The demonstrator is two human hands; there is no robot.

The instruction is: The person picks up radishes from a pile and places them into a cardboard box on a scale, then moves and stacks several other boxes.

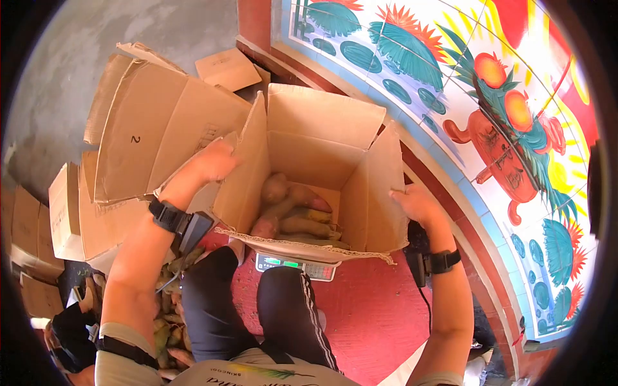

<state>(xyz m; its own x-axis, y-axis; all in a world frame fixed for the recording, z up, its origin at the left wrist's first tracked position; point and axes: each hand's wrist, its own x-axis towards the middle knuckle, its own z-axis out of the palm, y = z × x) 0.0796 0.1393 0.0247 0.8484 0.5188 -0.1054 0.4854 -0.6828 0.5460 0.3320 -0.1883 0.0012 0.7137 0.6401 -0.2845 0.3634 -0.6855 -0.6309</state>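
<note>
An open cardboard box (322, 103) stands in front of me with its flaps up. Several brownish-pink tubers (299, 209), which look like sweet potatoes, lie inside against its left side. My left hand (217, 159) grips the box's left side near the upper edge, fingers partly hidden. On the opposite side, my right hand (415, 202) holds the right edge, thumb over the cardboard. Under the front of the box shows a digital scale (318, 271) with lit green displays.
Flattened cardboard (161, 128) and more boxes (64, 212) stand to the left. A pile of tubers (170, 321) lies beside my left leg, near another person (67, 341). A painted tile wall (412, 58) runs along the right, above the red floor (373, 309).
</note>
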